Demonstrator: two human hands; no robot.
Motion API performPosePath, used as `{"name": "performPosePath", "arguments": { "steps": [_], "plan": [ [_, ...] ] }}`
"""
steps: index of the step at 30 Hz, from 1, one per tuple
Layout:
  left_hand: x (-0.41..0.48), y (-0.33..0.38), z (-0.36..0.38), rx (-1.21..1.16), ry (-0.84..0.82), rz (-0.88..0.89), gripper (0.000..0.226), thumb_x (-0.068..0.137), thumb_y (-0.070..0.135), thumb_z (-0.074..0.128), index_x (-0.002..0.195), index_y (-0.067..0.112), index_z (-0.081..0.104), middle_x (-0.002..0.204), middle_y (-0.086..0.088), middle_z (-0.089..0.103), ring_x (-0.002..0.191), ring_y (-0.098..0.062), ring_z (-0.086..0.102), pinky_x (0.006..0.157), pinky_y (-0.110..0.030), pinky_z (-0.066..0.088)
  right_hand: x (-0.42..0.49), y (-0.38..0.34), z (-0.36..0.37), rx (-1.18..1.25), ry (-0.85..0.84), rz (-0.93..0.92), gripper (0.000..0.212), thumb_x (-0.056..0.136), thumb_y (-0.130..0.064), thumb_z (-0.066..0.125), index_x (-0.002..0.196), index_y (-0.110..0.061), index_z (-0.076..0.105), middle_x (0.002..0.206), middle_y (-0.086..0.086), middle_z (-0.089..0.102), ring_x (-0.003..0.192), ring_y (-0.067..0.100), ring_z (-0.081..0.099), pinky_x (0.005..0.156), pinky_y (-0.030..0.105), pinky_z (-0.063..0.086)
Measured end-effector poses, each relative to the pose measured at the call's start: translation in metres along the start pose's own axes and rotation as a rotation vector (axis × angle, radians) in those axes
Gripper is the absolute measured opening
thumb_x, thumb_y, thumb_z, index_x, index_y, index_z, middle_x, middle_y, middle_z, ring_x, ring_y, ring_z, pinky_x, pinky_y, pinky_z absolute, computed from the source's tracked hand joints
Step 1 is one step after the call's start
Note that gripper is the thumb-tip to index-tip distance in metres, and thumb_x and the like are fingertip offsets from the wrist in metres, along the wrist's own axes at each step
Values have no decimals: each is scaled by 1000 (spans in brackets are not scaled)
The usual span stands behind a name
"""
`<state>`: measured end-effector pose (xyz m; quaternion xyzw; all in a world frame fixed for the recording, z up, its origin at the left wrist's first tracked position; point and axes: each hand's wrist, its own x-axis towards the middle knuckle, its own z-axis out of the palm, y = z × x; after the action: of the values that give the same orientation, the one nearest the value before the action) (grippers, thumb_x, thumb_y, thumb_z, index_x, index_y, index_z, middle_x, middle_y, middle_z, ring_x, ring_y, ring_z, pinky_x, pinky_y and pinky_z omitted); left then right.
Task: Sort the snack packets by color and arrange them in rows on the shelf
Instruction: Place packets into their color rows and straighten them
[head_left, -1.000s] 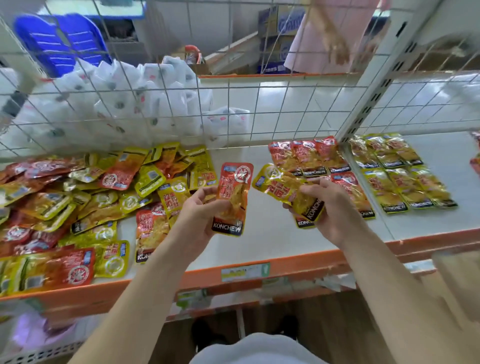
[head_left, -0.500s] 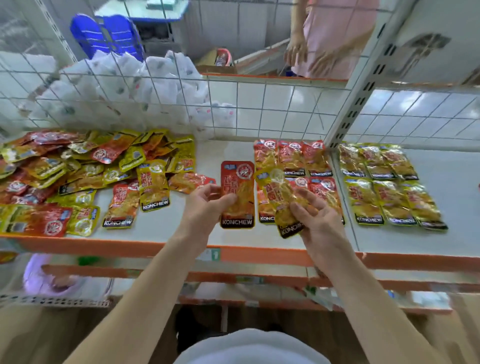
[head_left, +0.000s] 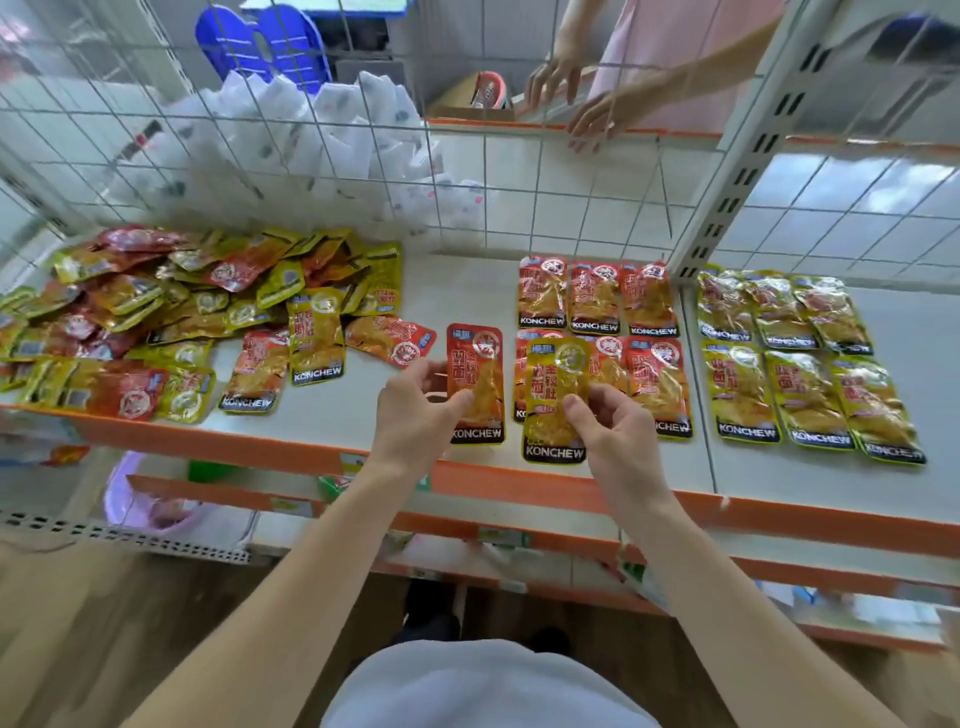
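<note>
My left hand (head_left: 415, 410) pinches a red snack packet (head_left: 475, 382) upright just above the white shelf (head_left: 363, 421). Beside it, my right hand (head_left: 615, 441) grips a yellow snack packet (head_left: 553, 400) in front of the red rows (head_left: 597, 301). Those red packets lie in two neat rows at the shelf's middle. Past the upright post, yellow packets (head_left: 810, 358) lie in two rows of three. An unsorted heap of red and yellow packets (head_left: 171, 312) covers the shelf's left part.
A wire grid (head_left: 519, 197) backs the shelf, with white bags (head_left: 322, 135) behind it. Another person's hands (head_left: 582, 98) rest on the far ledge. A perforated post (head_left: 737, 156) divides the shelf. An orange lip (head_left: 519, 480) edges the front; a purple basin (head_left: 150, 512) sits below.
Both hands have come lower and closer together over the shelf's front, each still holding its packet. The yellow packet has turned upright. The view has shifted right.
</note>
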<state>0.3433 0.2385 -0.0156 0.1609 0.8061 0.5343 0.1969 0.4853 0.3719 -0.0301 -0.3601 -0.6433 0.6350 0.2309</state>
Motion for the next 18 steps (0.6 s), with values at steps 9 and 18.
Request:
{"name": "performPosePath", "arguments": {
  "steps": [9,18],
  "plan": [
    [29,-34,9,669,23,517,36,89,27,71,120,11,64,125,-8,58,117,-28,53,98,-34,34,12,8,16,-90,124,-122,5,97,-17,64,96,-15,68,75,-4,67,63,6,58,57,20,47],
    [52,-32,16,798,-140,568,41,92,26,65,130,12,64,140,-7,59,127,-29,54,110,-45,41,19,17,23,-210,181,-159,8,96,-20,65,98,-14,71,77,-7,68,68,8,62,59,20,50]
  ]
}}
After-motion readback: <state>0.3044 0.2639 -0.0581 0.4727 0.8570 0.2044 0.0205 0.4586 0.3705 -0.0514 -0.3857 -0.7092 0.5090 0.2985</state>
